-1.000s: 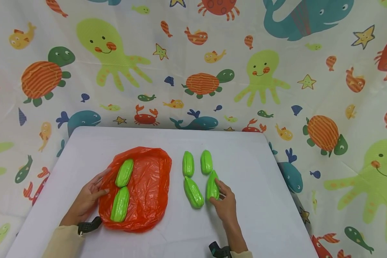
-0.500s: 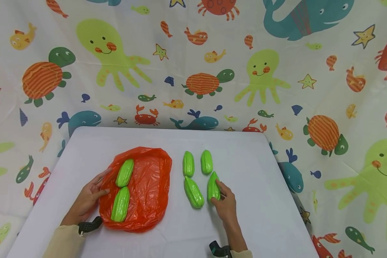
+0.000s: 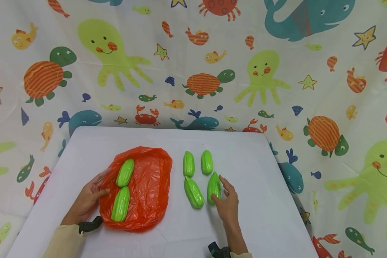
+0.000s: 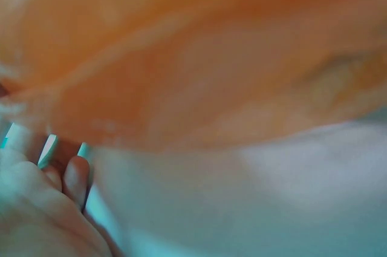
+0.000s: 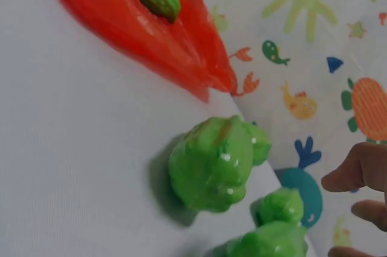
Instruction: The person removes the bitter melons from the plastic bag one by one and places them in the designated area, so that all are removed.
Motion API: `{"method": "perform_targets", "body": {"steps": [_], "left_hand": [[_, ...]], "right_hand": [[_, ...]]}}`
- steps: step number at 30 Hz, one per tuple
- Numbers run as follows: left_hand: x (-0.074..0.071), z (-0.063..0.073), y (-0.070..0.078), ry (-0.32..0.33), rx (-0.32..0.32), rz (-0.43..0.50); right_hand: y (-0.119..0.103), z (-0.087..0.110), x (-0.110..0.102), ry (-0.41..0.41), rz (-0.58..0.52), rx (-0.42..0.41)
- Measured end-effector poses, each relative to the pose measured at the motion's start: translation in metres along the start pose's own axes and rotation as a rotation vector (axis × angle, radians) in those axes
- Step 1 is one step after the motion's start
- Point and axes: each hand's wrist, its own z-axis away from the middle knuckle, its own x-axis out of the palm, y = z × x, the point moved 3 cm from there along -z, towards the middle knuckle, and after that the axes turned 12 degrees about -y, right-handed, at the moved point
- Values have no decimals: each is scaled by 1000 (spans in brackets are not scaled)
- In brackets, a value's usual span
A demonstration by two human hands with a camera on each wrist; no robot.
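Observation:
A red plastic bag [image 3: 148, 190] lies spread open on the white table, with two glossy green ribbed vegetables, gourd-like in shape, along its left side: one upper [image 3: 125, 173] and one lower [image 3: 120, 204]. My left hand [image 3: 87, 197] grips the bag's left edge, thumb on the near face and fingers partly hidden behind the plastic. To the bag's right, a green vegetable [image 3: 214, 188] lies beside my right hand [image 3: 227, 204]. That hand's fingers are spread apart; the thumb overlaps the vegetable in the head view, while the right wrist view shows fingers [image 5: 360, 169] apart from the vegetables.
Left of the right hand lies another green vegetable [image 3: 194, 192]. Two more, a left one [image 3: 188, 164] and a right one [image 3: 207, 162], lie farther back. Behind the table [image 3: 245, 157] hangs a curtain [image 3: 180, 46] printed with sea animals.
My right hand's fingers have spread and drawn slightly right, away from the green vegetable, which has shifted a little right. The left hand and bag look nearly the same.

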Motion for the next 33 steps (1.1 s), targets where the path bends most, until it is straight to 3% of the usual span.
{"method": "perform_targets", "body": {"steps": [15,25,33], "left_hand": [[-2,0,-2,-4,1,11],[-1,0,0,-17,6,34],[0,1,2,-21,11,23]], "right_hand": [[-38,8,37,-53,-157,-85],[-50,12,78,-155,-203,-155],[-64,17,114,-256,-216,-146]]}}
